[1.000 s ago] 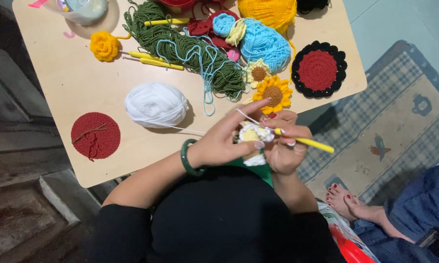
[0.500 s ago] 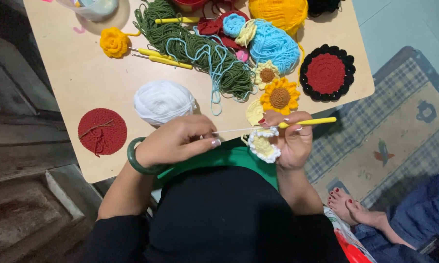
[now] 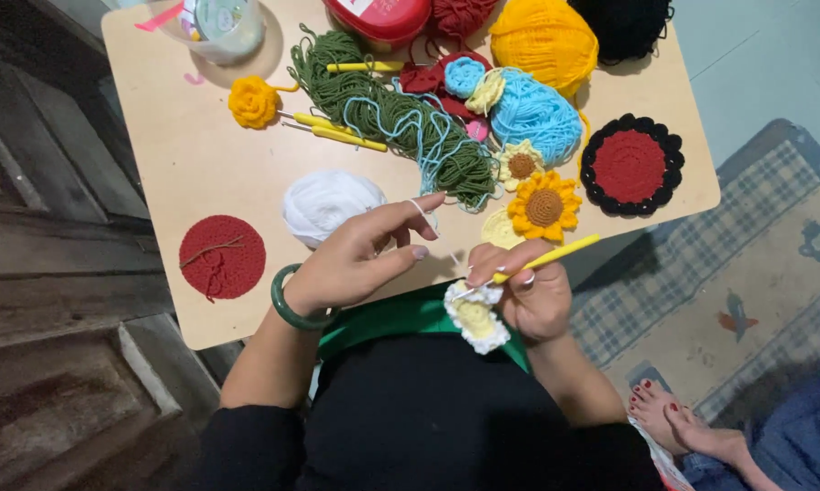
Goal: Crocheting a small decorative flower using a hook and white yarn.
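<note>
1. Right, from the head view: both hands sit just past the near edge of the table [image 3: 201, 164], over the lap. Bare wood lies ahead and to the left of the left hand [image 3: 351, 264], and more beyond the red crochet disc [image 3: 221, 257] off to its left; straight beyond the right hand [image 3: 528, 291] the tabletop is crowded with yarn.

2. Packages: a red-lidded tub [image 3: 378, 18] stands at the far edge, well ahead of both hands, and a clear pale-lidded container [image 3: 219, 27] at the far left corner. Labels too small to tell.

3. Left hand is loosely spread, a white strand looped over its raised forefinger, gripping nothing solid; the white yarn ball [image 3: 328, 205] is just beyond it.

4. Right hand is clenched on a yellow crochet hook [image 3: 551, 257], and it pinches the white and cream flower piece [image 3: 475, 318], which hangs just below its fingers, over the lap.

5. Beyond the right hand: a sunflower piece [image 3: 543, 205], then a red-and-black round mat [image 3: 631, 165].
</note>
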